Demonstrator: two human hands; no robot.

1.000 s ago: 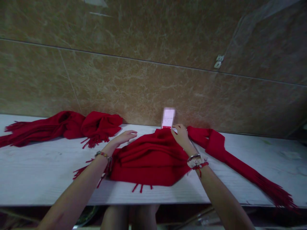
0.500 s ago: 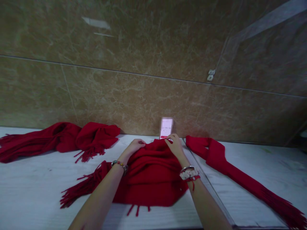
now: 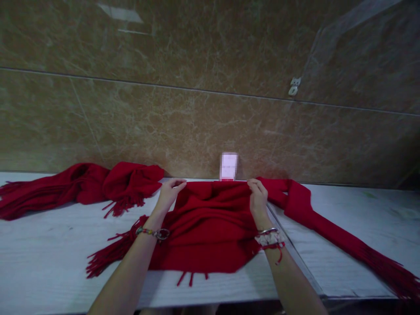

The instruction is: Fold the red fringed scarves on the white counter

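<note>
A red fringed scarf (image 3: 210, 236) lies bunched and partly spread in front of me, its far edge stretched straight between my hands. My left hand (image 3: 171, 192) pinches the far left corner between thumb and fingers. At the far right corner, my right hand (image 3: 258, 194) grips the cloth with curled fingers. Soft folds run across the middle of the scarf. One fringed end sticks out to the left beneath my left forearm, and a few tassels hang below the near edge.
A second red scarf (image 3: 88, 183) lies crumpled at the left by the wall. Another red scarf (image 3: 334, 227) stretches diagonally at the right. A lit phone (image 3: 229, 166) leans on the marbled wall (image 3: 197, 122). The white table (image 3: 49, 258) has a seam on the right.
My hands have moved apart, left hand leftward and right hand rightward, pulling the scarf's far edge wide and straight. The edge now covers the lower part of the phone.
</note>
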